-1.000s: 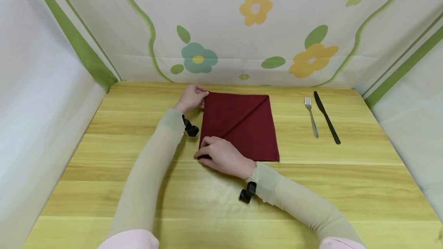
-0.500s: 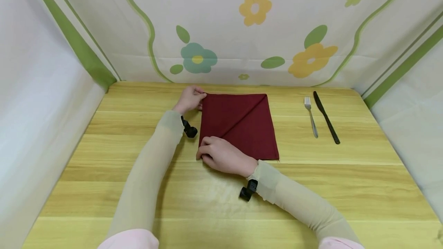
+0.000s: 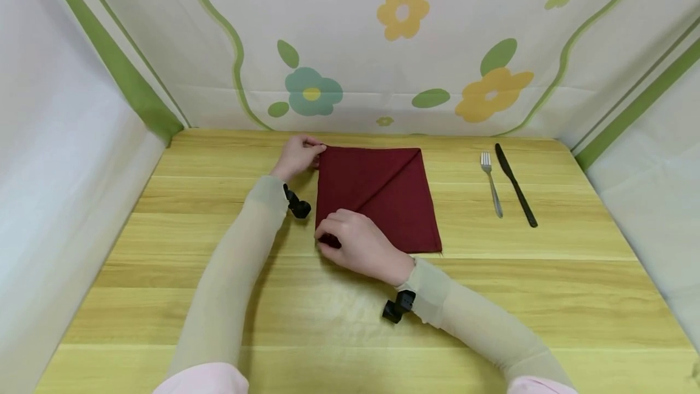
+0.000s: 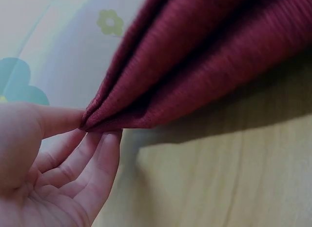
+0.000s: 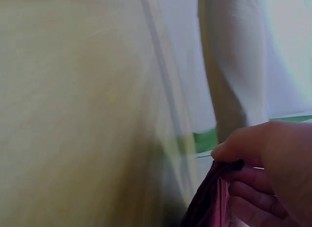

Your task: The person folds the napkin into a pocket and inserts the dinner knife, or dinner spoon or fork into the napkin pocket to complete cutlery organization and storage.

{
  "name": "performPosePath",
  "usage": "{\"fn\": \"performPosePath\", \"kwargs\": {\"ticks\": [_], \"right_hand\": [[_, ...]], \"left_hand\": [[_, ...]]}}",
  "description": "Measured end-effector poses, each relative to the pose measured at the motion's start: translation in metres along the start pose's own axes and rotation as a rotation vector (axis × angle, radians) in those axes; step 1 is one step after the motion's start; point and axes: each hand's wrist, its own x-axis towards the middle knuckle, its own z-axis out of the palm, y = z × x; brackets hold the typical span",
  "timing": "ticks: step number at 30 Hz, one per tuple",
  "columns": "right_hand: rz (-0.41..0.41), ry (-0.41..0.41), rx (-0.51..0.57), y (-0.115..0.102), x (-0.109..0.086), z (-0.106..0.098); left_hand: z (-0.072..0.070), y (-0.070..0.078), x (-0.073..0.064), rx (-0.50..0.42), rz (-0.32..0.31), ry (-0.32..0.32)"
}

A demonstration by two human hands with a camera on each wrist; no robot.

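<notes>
A dark red cloth napkin (image 3: 377,193), folded into a square with a diagonal fold line across it, lies on the table. Its far left corner is pinched between thumb and fingers of my left hand (image 3: 299,155). In the left wrist view the layers of the napkin (image 4: 195,66) bunch up off the tabletop at that hand (image 4: 58,163). My right hand (image 3: 361,245) grips the near left corner, which it partly covers in the head view. The right wrist view shows thumb and fingers of this hand (image 5: 268,168) pinching the napkin's edge (image 5: 207,197).
To the right of the napkin lie a silver fork (image 3: 492,186) and a black knife (image 3: 516,184), side by side. A white flowered cloth (image 3: 355,47) hangs behind the wooden table (image 3: 328,333), and white cloth walls stand at both sides.
My right hand has shifted a little to the right and away from the near side with the napkin's corner. The napkin's left edge has moved slightly; my left hand has barely moved.
</notes>
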Motion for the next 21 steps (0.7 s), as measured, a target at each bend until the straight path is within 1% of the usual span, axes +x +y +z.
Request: {"fn": "performPosePath", "kwargs": {"ticks": [3,6,9,17,21], "right_hand": [[-0.005,0.037,-0.031,-0.005,-0.001,-0.009],[-0.012,0.067,-0.053,-0.009,-0.004,-0.018],[-0.017,0.098,-0.054,-0.013,-0.006,-0.029],[-0.006,0.189,-0.065,-0.023,-0.015,-0.056],[-0.004,0.224,-0.038,-0.028,-0.019,-0.065]], "left_hand": [[-0.001,0.005,-0.002,-0.030,0.028,-0.004],[-0.002,0.012,-0.004,-0.091,0.050,-0.019],[-0.003,0.020,-0.007,-0.136,0.077,-0.013],[-0.007,0.045,-0.021,-0.190,0.196,0.054],[-0.010,0.057,-0.028,-0.248,0.263,0.098]]}}
